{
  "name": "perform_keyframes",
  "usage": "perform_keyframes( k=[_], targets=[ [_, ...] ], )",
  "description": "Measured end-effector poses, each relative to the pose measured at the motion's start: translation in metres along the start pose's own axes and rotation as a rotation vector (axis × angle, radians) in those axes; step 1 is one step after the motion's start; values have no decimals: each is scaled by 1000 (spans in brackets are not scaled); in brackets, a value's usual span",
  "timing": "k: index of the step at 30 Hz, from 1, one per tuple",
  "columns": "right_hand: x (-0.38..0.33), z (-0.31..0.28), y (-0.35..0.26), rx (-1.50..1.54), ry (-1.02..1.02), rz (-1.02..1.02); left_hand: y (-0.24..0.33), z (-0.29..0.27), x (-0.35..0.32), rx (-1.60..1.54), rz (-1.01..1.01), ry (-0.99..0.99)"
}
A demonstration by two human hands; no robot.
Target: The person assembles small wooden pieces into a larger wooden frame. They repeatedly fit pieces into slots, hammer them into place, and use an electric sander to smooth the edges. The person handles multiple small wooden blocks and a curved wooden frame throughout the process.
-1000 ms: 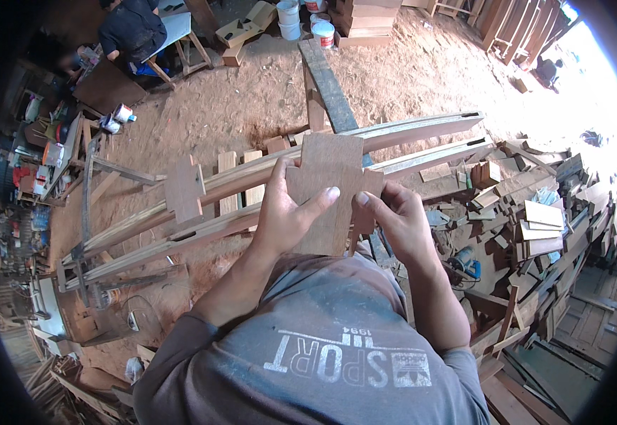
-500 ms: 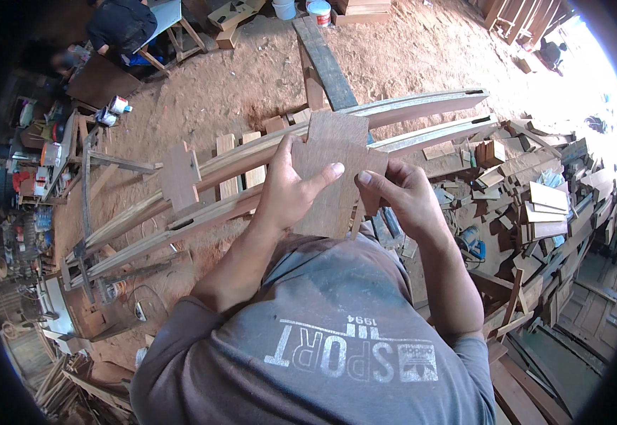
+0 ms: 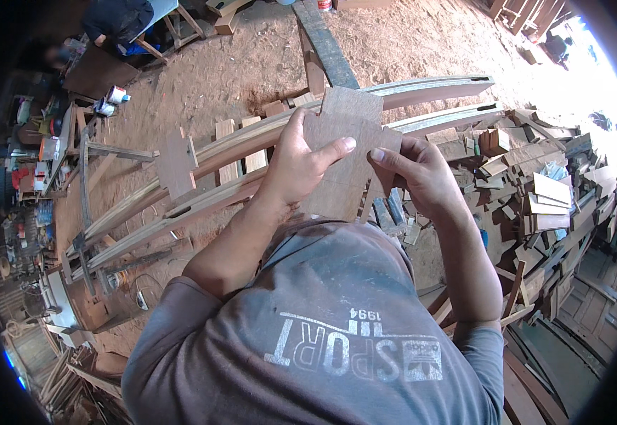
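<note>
In front of my chest I hold a flat brown wooden board with stepped, tenon-like edges. My left hand is closed on its left side, the thumb pressed across the face. Against the board's right edge my right hand pinches a small thin piece of wood. Its fingers partly hide that piece, so I cannot tell whether it is joined to the board. Beyond my hands run two long wooden rails, a far one and a near one, with slots showing in their ends. A similar notched board stands at the rails on the left.
A dark plank trestle stands beyond the rails. Wood offcuts are heaped on the right. Paint cans and a cluttered bench lie to the left. Another person is bent over at the far left.
Both hands and the board have shifted slightly right and away from my body. The view has tilted a little, and my grip looks the same.
</note>
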State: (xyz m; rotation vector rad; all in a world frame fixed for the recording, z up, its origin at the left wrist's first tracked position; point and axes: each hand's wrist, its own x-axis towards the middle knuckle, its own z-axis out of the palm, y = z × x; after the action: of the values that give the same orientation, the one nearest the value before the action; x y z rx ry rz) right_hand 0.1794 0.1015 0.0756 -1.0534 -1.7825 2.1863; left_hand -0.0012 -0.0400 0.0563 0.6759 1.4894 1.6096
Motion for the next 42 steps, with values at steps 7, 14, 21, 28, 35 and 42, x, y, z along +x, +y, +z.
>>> perform_keyframes(
  k=[7,14,21,28,35,42],
  targets=[
    [-1,1,-7,-19,-25,-16,3,1,-3,2,37,-1],
    [3,6,-1,37,-35,-16,-8,-8,-2,45,50,-6],
    [5,16,2,78,-12,16,-21,-20,2,164,4,5],
    [12,22,18,28,-10,56,-34,-24,-1,89,-80,31],
    [17,29,38,178,34,64,-42,-22,-4,-20,-97,54],
    [16,31,42,212,63,38,-35,-16,-7,-78,-46,85]
  ],
)
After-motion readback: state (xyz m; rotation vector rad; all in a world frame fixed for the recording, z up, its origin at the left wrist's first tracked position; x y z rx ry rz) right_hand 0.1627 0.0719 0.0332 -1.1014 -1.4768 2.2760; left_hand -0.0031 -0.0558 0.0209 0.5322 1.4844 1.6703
